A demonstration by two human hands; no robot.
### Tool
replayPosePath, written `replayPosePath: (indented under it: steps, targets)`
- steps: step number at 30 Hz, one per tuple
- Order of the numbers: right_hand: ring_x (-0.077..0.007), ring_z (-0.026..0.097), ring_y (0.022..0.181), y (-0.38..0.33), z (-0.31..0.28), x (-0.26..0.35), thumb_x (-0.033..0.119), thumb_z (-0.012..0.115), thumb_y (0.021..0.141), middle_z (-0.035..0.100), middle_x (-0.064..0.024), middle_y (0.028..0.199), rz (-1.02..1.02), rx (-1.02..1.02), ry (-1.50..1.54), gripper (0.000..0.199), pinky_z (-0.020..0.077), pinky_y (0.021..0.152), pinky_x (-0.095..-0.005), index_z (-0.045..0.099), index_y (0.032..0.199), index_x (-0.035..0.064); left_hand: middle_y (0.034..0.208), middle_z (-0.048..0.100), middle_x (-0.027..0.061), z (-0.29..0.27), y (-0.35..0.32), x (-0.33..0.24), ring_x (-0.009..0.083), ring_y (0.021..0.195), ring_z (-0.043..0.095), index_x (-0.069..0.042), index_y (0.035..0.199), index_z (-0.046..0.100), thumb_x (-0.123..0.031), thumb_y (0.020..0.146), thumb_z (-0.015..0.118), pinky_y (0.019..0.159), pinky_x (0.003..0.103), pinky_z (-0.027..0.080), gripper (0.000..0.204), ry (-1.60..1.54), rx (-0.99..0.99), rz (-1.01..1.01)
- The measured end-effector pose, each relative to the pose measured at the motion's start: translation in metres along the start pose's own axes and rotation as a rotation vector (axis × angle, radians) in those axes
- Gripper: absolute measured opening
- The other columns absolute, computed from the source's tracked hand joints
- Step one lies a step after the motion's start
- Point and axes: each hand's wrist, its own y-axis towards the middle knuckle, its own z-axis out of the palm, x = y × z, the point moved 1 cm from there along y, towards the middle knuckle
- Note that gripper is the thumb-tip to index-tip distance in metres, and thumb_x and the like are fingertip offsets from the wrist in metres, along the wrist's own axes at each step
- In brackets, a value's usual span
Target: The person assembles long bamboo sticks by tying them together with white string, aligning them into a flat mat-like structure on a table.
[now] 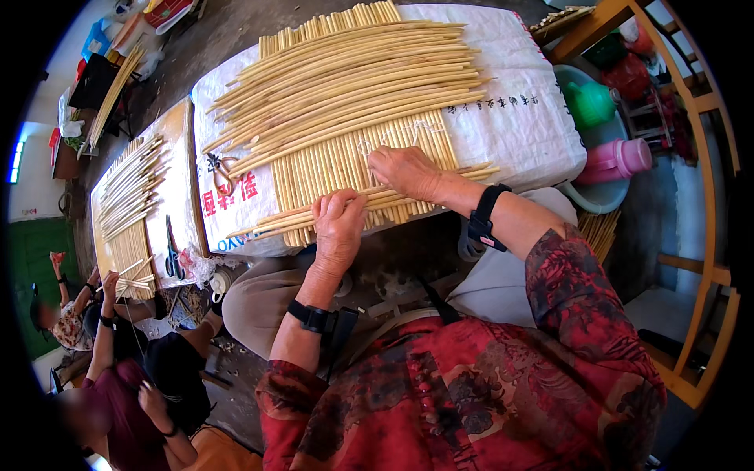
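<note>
**Two hands on a mat of pale sticks**

Left hand (338,224): fingers curled down over the near ends of a few loose sticks (385,198) lying crosswise at the near edge of the stick mat (345,161); clamped on them. Black strap on the wrist.

Right hand (404,171): just beyond and to the right of the left hand, palm down, fingers pressed together on the mat, next to a thin white string (377,143). Whether it pinches the string, cannot tell. Black strap on this wrist too.

Beyond both hands: a bundle of long sticks (353,74) piled aslant on the mat's far half. Mat rests on a white woven sack (518,118) covering the counter.

Left of the left hand: pale-handled scissors (224,173) on the sack.

Right of the right hand, lower down: a basin (597,200) holding a pink jug (616,159) and a green jug (591,102).

Far left: a second counter (177,157) with more sticks (129,196) and dark scissors (173,255); another person's hands (110,282) work at its near end.
</note>
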Motion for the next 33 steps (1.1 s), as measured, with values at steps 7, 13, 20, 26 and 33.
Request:
replayPosePath:
  steps: [7, 13, 20, 26, 33]
  targets:
    - [-0.0301, 0.062, 0.071, 0.003, -0.002, 0.003, 0.012, 0.053, 0.080, 0.058, -0.0122, 0.076, -0.074, 0.024, -0.036, 0.009, 0.0511, 0.056, -0.0392, 0.050, 0.081, 0.0040, 0.105, 0.053, 0.0076, 0.006, -0.002, 0.000, 0.0262, 0.103, 0.051, -0.005, 0.101, 0.058, -0.003, 0.072, 0.063, 0.092, 0.042, 0.035, 0.029, -0.001, 0.002, 0.005]
    - [-0.0277, 0.063, 0.069, 0.008, -0.005, 0.008, 0.010, 0.053, 0.079, 0.057, -0.0110, 0.073, -0.183, -0.003, -0.105, 0.007, 0.0517, 0.055, -0.0363, 0.050, 0.080, 0.0046, 0.107, 0.054, 0.0070, 0.008, -0.005, 0.001, 0.0256, 0.106, 0.051, -0.005, 0.101, 0.058, -0.005, 0.074, 0.063, 0.095, 0.042, 0.034, 0.028, -0.022, -0.020, -0.003]
    - [-0.0262, 0.063, 0.067, 0.011, -0.004, 0.011, 0.011, 0.053, 0.078, 0.056, -0.0102, 0.073, -0.231, -0.010, -0.185, 0.006, 0.0518, 0.054, -0.0351, 0.051, 0.077, 0.0050, 0.106, 0.055, 0.0078, 0.009, -0.006, 0.001, 0.0273, 0.103, 0.051, -0.005, 0.100, 0.057, -0.004, 0.074, 0.063, 0.094, 0.041, 0.035, 0.026, -0.044, -0.029, -0.004]
    - [-0.0262, 0.063, 0.067, 0.012, -0.004, 0.011, 0.011, 0.052, 0.078, 0.057, -0.0103, 0.072, -0.229, -0.024, -0.166, 0.006, 0.0519, 0.054, -0.0349, 0.051, 0.077, 0.0052, 0.106, 0.055, 0.0099, 0.009, -0.004, 0.003, 0.0296, 0.102, 0.051, -0.005, 0.101, 0.057, -0.002, 0.074, 0.063, 0.094, 0.041, 0.035, 0.027, -0.068, -0.032, 0.006]
    - [-0.0262, 0.059, 0.067, 0.005, -0.007, 0.008, 0.012, 0.053, 0.078, 0.052, -0.0087, 0.071, -0.153, -0.076, -0.116, 0.009, 0.0492, 0.054, -0.0361, 0.047, 0.078, 0.0056, 0.108, 0.053, 0.0106, 0.010, -0.003, 0.000, 0.0300, 0.103, 0.049, -0.006, 0.107, 0.057, -0.002, 0.075, 0.062, 0.096, 0.042, 0.034, 0.033, -0.015, -0.014, -0.045]
